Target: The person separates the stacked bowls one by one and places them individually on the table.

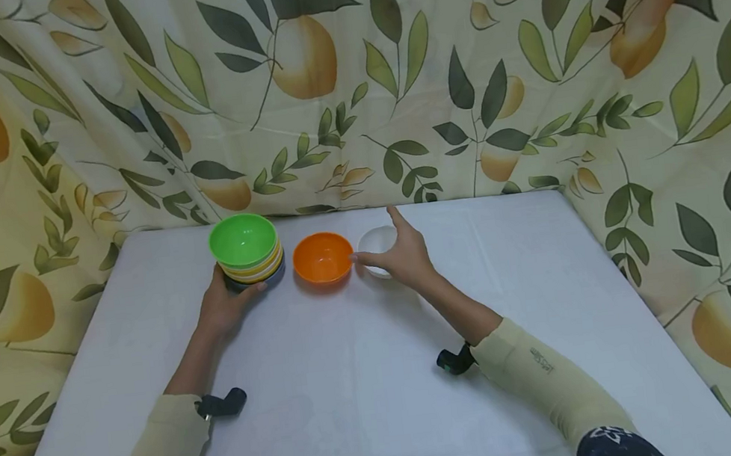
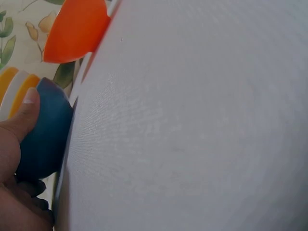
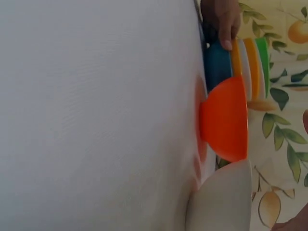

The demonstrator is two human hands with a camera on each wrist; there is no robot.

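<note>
My left hand (image 1: pixel 224 304) grips a stack of bowls low down, its thumb against the dark blue bowl (image 2: pixel 48 130) at the bottom. Above that come yellow and white bowls, topped by a green bowl (image 1: pixel 243 240). An orange bowl (image 1: pixel 323 258) stands upright just right of the stack. Beside it is a white bowl (image 3: pixel 224 199), partly hidden in the head view by my right hand (image 1: pixel 405 253). That hand hovers over the white bowl with thumb and fingers spread, holding nothing. One fingertip is close to the orange bowl's rim; whether it touches cannot be told.
The bowls stand in a row near the far edge of a table under a white cloth (image 1: pixel 357 394). Behind and beside the table hangs a fruit-and-leaf patterned curtain (image 1: pixel 421 124). A small black camera is strapped on each wrist.
</note>
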